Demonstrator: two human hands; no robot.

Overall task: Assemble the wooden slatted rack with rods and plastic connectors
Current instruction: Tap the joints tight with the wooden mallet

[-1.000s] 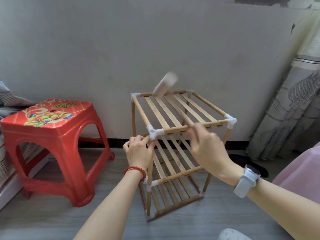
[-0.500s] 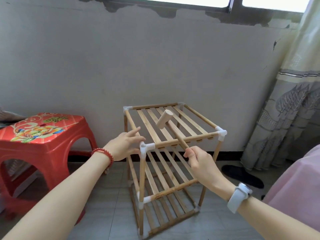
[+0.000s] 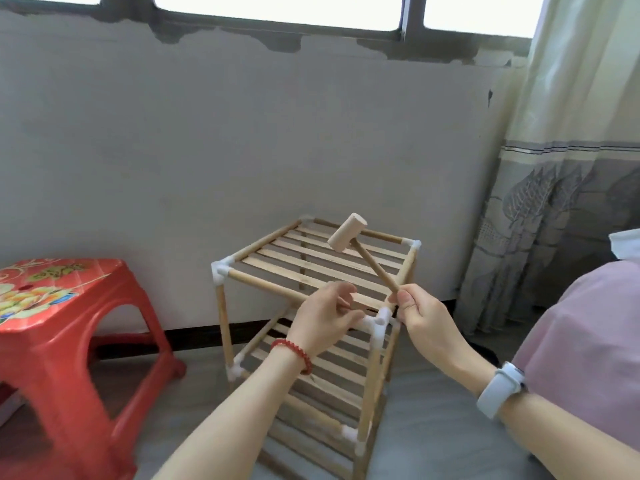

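Note:
The wooden slatted rack (image 3: 277, 261) stands upright on the floor in front of the wall, with several slatted shelves, wooden rods and white plastic connectors (image 3: 221, 270) at its corners. My left hand (image 3: 323, 318) curls around the top front rod beside the near corner connector (image 3: 381, 318). My right hand (image 3: 420, 315) grips the end of a small wooden mallet (image 3: 348, 233) by its handle. The mallet head hovers above the top shelf, tilted up and to the left.
A red plastic stool (image 3: 59, 327) with a flower print stands to the left of the rack. A grey wall is right behind it, and a patterned curtain (image 3: 561, 202) hangs at the right. Pink cloth (image 3: 588, 341) covers the lower right.
The view has tilted up and the rack now shows turned, with a different corner nearest me. My left hand moved from the left corner connector to the front rod. The mallet is still raised.

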